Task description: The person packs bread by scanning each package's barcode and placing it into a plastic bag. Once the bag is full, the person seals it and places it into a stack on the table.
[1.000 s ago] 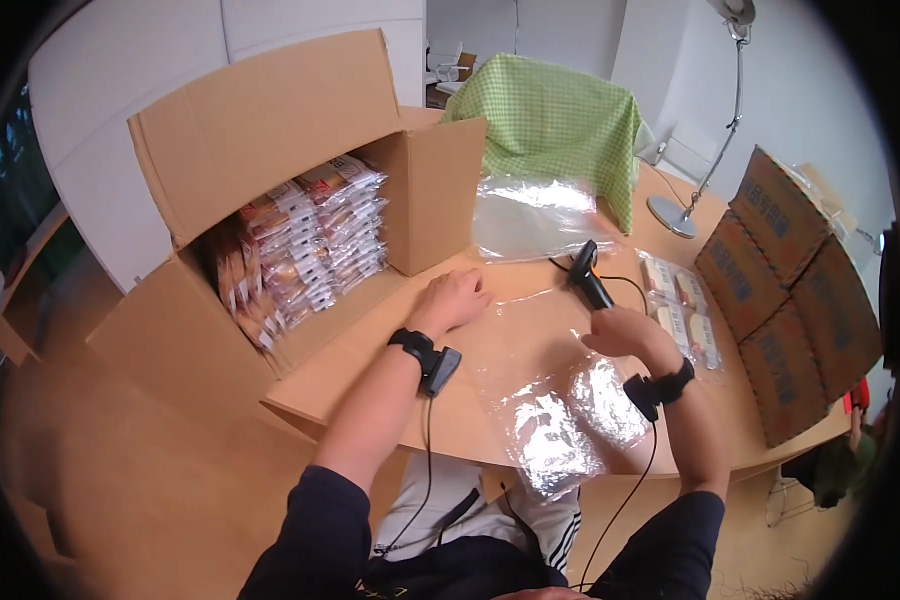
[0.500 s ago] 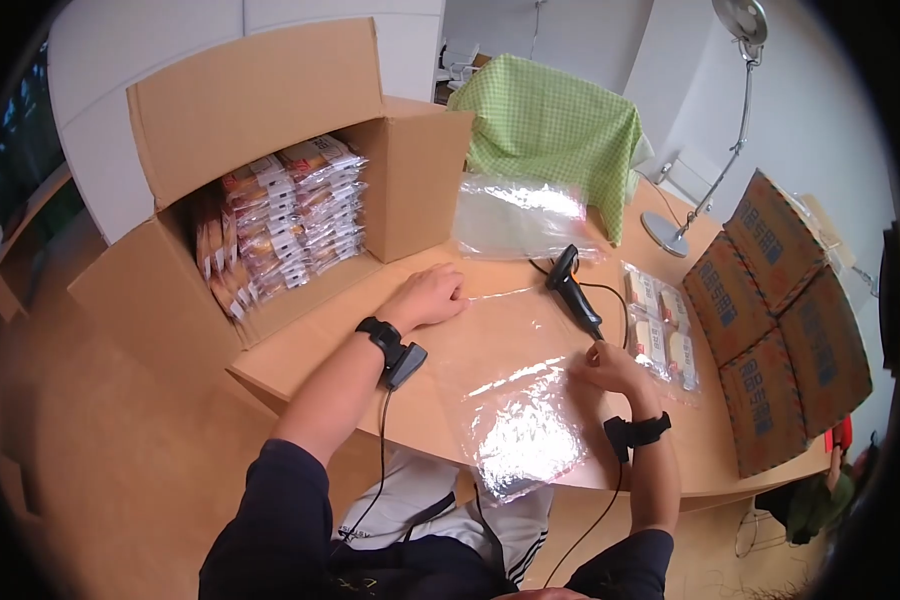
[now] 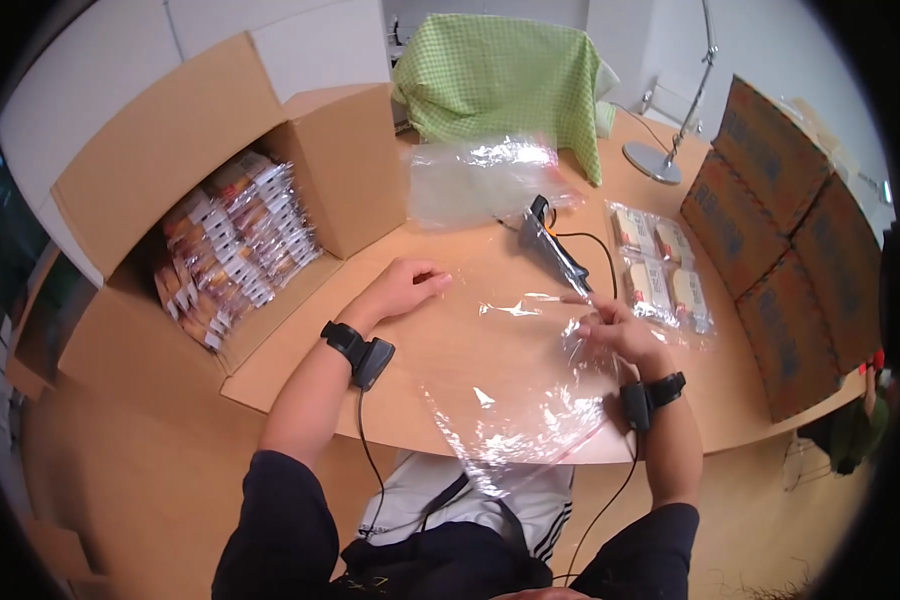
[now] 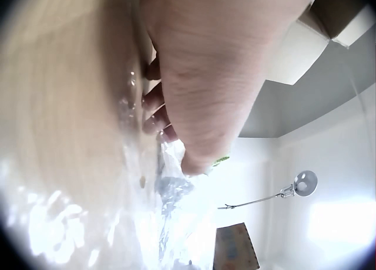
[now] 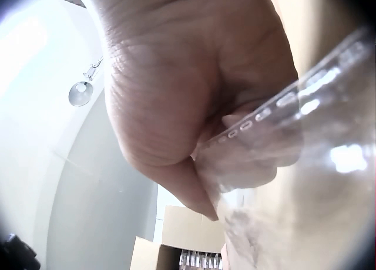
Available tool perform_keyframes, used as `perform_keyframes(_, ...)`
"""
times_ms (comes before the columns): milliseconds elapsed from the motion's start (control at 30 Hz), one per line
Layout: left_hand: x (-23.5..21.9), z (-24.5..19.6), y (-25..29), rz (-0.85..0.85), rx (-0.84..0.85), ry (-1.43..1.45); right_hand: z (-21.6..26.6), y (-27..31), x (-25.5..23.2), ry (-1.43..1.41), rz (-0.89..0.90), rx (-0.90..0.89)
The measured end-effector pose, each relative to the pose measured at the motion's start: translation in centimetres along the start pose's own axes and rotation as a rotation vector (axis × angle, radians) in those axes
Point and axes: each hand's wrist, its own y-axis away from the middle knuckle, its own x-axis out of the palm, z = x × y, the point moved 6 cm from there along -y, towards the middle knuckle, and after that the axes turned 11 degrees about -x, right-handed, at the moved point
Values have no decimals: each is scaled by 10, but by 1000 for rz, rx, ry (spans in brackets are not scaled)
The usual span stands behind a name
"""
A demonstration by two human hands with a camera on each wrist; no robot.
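Note:
A clear plastic bag lies crumpled over the front of the wooden table, its near corner hanging past the edge. My right hand pinches the bag's right side between thumb and fingers. In the right wrist view, the perforated edge of the film runs up across the fingers. On the table at the bag's far left, my left hand rests on its side with loosely bent fingers and holds nothing. A black handheld scanner lies just beyond my right hand, partly under the film.
At left stands an open cardboard box stacked with packaged food. More clear bags lie at the back by a green checked cloth. Right of the scanner are a flat pack of several items, brown cartons and a lamp.
My right hand has come down from beside the scanner to the bag's right side and grips it, raising and wrinkling the film. My left hand stays on the table.

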Motion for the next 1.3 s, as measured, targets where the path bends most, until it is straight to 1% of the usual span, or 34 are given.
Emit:
perform_keyframes(33,1,4,-1,17,-3,-23,4,4,-1,-136,-47,55)
perform_keyframes(100,5,17,-7,161,-29,181,-5,4,-13,-139,-109,36)
perform_keyframes(133,6,17,-7,177,-31,155,-4,5,-12,-160,-125,22)
perform_keyframes(200,-2,19,-8,48,-60,181,1,7,-8,-183,-127,10)
perform_keyframes(233,-2,18,-9,58,-55,160,-1,7,-13,-196,-139,-5)
perform_keyframes(300,-13,20,-9,-74,-81,352,-7,8,-13,-323,139,-29)
perform_keyframes(333,-13,20,-10,-71,-78,339,-3,8,-7,-443,244,-50)
perform_keyframes(367,-19,22,-10,-130,-70,458,-2,10,-6,-448,241,-62)
perform_keyframes(400,-24,23,-10,-189,-60,577,-2,12,-7,-535,154,-35)
perform_keyframes(433,-26,30,-17,-185,-56,565,-1,14,-7,-623,66,-7)
perform_keyframes(467,-31,38,-24,-206,-26,697,-1,13,-9,-626,64,-19)
perform_keyframes(500,-36,45,-31,-226,5,829,3,11,-6,-688,168,-47)
perform_keyframes(533,-38,39,-33,-219,14,818,10,11,-2,-746,272,-77)
perform_keyframes(600,-46,38,-34,-400,-95,944,19,14,2,-790,264,-117)
perform_keyframes(633,-46,34,-39,-394,-80,933,22,15,4,-836,260,-140)
perform_keyframes(700,-43,35,-47,-387,-125,1155,7,9,0,-793,257,-183)
perform_keyframes(733,-42,33,-52,-292,-103,1155,4,6,1,-753,253,-207)
perform_keyframes(767,-41,32,-60,-287,-93,1151,3,5,0,-747,252,-217)
perform_keyframes(833,-31,31,-76,-315,-150,1140,-5,6,3,-623,244,-117)
perform_keyframes(867,-28,25,-84,-307,-144,1142,-10,5,2,-636,265,-105)
perform_keyframes(900,-27,23,-90,-361,-222,1144,-15,3,0,-630,260,-108)
perform_keyframes(933,-26,26,-97,-414,-301,1145,-17,2,1,-613,297,-99)
perform_keyframes(967,-27,23,-106,-408,-298,1147,-19,3,2,-597,335,-90)
perform_keyframes(1000,-29,21,-113,-386,-313,1146,-18,4,2,-642,332,-90)
perform_keyframes(1067,-33,26,-129,-358,-322,1146,-24,2,1,-639,335,-79)
perform_keyframes(1133,-43,19,-139,-399,-278,914,-23,2,2,-630,334,-63)
perform_keyframes(1167,-45,14,-141,-395,-269,913,-23,2,1,-623,332,-71)
perform_keyframes(1233,-53,6,-143,-444,-287,532,-27,1,1,-599,344,-61)
perform_keyframes(1267,-56,5,-146,-442,-277,532,-27,1,1,-612,338,-57)
perform_keyframes(1300,-59,6,-147,-463,-304,395,-26,2,1,-606,335,-63)
